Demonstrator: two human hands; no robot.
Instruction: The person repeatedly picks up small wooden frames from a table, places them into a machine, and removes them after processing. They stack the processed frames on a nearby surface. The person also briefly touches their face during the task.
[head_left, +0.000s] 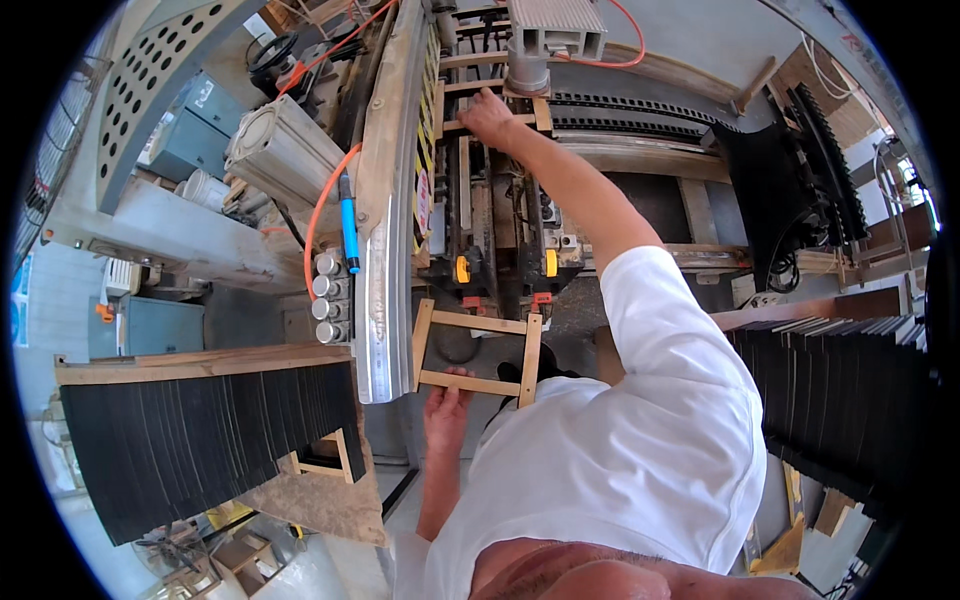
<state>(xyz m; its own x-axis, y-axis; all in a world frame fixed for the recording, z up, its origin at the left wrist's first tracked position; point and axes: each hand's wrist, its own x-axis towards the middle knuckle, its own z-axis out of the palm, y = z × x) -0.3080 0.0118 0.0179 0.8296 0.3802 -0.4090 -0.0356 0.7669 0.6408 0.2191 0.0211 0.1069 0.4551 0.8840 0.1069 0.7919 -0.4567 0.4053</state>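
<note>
My left hand (447, 405) holds a small rectangular wooden frame (531, 360) by its near slat, in front of my body. The fingers wrap that slat from below, so part of the grip is hidden. My right hand (487, 118) reaches far forward into the machine (465, 200). Its fingers are bent and closed over a second wooden frame (543, 115), which lies across the machine's rails. That frame sits under a grey metal press head (527, 70). Two yellow knobs (462, 269) and red parts are at the rails' near end.
A metal beam (385, 300) with striped tape runs along the left, carrying a blue pen-shaped tool (349, 225), an orange hose (310, 230) and round buttons (328, 300). Stacks of black panels stand left (220, 440) and right (820, 400). Cable chains (640, 115) cross at the back right.
</note>
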